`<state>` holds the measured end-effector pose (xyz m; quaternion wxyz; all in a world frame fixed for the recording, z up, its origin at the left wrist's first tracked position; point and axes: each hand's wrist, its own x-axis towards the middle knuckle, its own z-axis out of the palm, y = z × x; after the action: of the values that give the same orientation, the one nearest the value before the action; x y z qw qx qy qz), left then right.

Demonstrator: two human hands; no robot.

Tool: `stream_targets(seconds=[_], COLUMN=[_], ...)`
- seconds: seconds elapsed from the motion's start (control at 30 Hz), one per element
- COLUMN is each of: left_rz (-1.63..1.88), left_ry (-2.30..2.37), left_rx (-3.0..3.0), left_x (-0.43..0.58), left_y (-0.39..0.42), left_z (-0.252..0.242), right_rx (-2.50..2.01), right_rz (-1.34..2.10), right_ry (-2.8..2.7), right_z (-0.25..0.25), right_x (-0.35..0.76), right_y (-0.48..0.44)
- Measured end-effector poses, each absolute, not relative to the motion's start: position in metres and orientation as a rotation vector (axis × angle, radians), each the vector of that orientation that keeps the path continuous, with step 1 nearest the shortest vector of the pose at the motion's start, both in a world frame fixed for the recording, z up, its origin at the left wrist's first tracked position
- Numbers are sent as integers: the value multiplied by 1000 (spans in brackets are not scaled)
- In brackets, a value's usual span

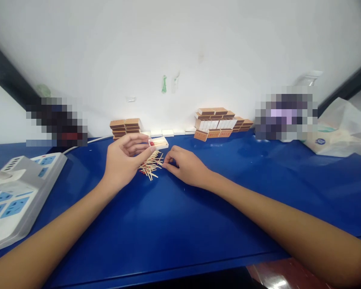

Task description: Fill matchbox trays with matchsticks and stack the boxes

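My left hand (124, 160) holds a small white matchbox tray (160, 143) by its end, a little above the blue table (174, 224); a few red-tipped matches lie inside it. Just below lies a loose pile of matches (151, 164) on the table. My right hand (184, 165) rests on the table at the pile's right edge, its fingertips pinched together at the matches; what they hold is too small to make out.
Stacks of brown matchbox sleeves stand by the wall: a small stack (125, 127) at the left, a bigger one (219, 123) at the right, white trays (167, 132) between. A white power strip (14, 192) lies far left. A plastic bag (339, 130) sits far right.
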<state>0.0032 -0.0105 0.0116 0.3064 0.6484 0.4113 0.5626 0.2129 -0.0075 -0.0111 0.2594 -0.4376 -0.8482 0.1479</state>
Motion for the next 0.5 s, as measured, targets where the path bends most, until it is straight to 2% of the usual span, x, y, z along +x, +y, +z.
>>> stream_targets(seconds=[0.2,0.5], left_rz=[1518,1451], left_ry=[1079,1114], left_rx=[1692,1724], left_x=[2,0], left_y=[-9,-8], left_z=[14,11], right_rx=[-1317,-1227], right_rz=[410,456], right_ry=[-2395,-2374], right_z=[-2,-7], right_x=[224,233], right_y=[-11,-8])
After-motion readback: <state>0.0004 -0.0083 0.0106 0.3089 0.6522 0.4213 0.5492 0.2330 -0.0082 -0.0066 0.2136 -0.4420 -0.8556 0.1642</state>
